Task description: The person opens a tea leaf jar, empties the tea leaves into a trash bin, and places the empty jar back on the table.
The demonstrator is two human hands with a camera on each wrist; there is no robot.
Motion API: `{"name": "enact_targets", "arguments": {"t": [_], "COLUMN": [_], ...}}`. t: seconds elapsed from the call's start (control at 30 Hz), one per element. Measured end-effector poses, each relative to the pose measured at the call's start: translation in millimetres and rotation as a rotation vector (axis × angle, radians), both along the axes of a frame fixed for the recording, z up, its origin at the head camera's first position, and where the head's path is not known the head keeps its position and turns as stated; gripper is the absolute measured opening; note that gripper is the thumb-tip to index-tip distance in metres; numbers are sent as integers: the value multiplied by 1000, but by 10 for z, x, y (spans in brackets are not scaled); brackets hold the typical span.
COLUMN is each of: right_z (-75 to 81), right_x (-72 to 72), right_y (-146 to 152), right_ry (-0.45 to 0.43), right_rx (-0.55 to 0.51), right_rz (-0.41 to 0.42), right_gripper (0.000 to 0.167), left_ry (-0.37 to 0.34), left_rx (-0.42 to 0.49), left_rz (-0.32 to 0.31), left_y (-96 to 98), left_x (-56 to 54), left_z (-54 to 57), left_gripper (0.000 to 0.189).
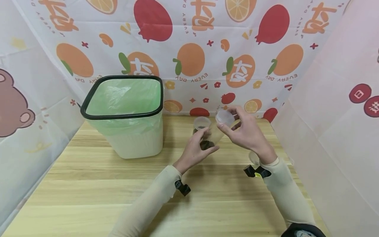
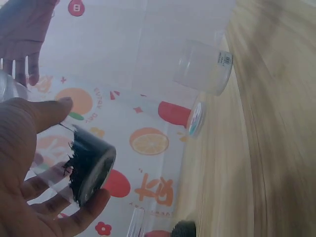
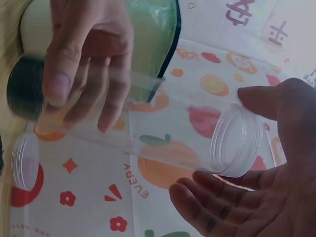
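Jar [image 3: 158, 123] of dark dried leaves [image 2: 89, 168] tilts, gripped by the left hand [image 1: 195, 148]; the right hand [image 1: 248, 131] spreads around its translucent lid [image 1: 225, 117]

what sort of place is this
Probably a small staged workspace, perhaps for recording: a wood-grain tabletop, a fruit-printed cloth hung behind it, and black wrist-worn devices on both arms.

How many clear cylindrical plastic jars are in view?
3: the tilted jar in the left hand; a partly dark-filled jar behind that hand; an empty jar farther right. Others may be hidden.
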State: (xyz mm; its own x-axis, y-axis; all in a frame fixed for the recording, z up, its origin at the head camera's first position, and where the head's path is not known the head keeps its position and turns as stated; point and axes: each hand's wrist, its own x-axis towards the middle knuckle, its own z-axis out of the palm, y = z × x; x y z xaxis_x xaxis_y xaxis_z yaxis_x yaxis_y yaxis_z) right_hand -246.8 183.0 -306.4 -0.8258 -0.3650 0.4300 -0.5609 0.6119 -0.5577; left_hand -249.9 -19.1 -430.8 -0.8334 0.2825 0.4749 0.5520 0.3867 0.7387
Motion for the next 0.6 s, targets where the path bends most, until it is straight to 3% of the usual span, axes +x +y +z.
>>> {"name": "enact_targets", "arguments": {"t": [0.17,0.33,0.47,0.6], "right_z": [-16,-22,-30,-54], "right_x": [27,100,127,129], "right_y": [-29,-63,-88,-70], "right_ry": [119,122,121,131], "right_rx": [98,185,211,208], "right_rz": [-12,-50,-28,5], "right_gripper": [50,51,50,47], "left_ry": [107,183,192,173], "left_rx": [-59,-134,-148,-168], "left_rz": [73,142,165,149], "left_y": [-37,-73,-115,-157], "left_x": [60,155,226,279], "left_z": [-29,-76,-87,-64], "left_gripper": [71,70,68,66]}}
